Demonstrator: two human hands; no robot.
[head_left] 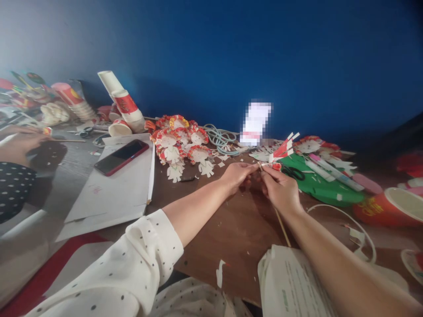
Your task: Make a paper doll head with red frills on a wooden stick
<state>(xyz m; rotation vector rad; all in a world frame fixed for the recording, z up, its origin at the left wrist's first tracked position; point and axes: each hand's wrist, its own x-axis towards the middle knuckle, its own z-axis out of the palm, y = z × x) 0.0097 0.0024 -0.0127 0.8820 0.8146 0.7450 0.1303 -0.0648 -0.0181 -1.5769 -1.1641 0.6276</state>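
Clock face centred on my view. Nearest, at 6 o'clock, I log a white paper scrap (pixel 220 274) on the brown tabletop (pixel 205 229), and between 4 and 5 a printed white packet (pixel 291 281). A thin stick (pixel 282 226) runs out from under the right hand (pixel 280 189) at 4; whether that hand grips it, I cannot tell. The left hand (pixel 237 176) sits just off centre towards 4, its fingertips meeting the right's. Both pinch a small red-and-white paper piece (pixel 276 166) at 3 o'clock; their lower fingers are partly hidden. Just past it stands a fringed red strip (pixel 282 152); attachment to the piece unclear. Black scissors (pixel 294 173) lie beside the hands on a green sheet (pixel 319 187), near 3. At 9, a phone (pixel 121 157) rests on a white board (pixel 109 189). Farther off, at 10, a cluster of frilled paper figures (pixel 178 143) looks finished to me; a smaller group (pixel 309 144) lies just short of 3. Progress estimate: many figures made, the piece in hand incomplete, with loose cut paper (pixel 262 155) around it suggesting assembly remains. Total required: not determinable.
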